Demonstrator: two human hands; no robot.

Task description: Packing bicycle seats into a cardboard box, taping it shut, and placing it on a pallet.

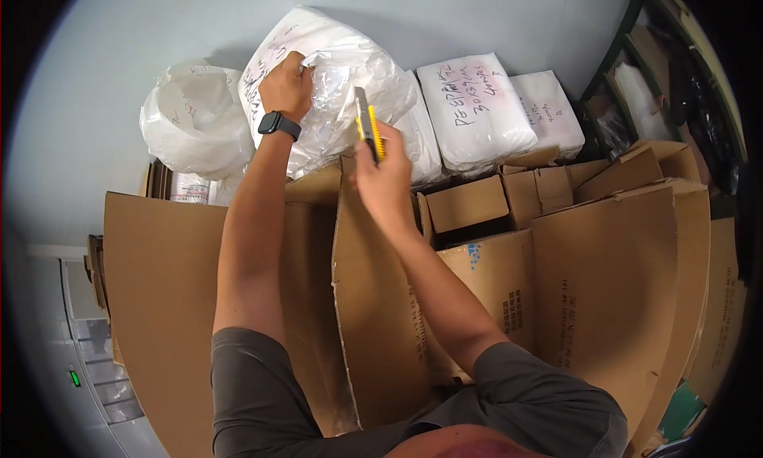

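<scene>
A white plastic package [342,73] leans at the upper centre of the frame; the left hand [287,86], below it a dark watch [279,124], pinches its wrapping. Near the middle, the right hand [383,170] grips a yellow utility knife [375,132], blade out; I cannot tell whether it touches the package. Cardboard boxes [604,275] fill the lower right, below other white packages [475,112]

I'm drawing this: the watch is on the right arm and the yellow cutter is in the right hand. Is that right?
Not quite: the head view shows the watch on the left arm, not the right. The cutter is in the right hand.
</scene>
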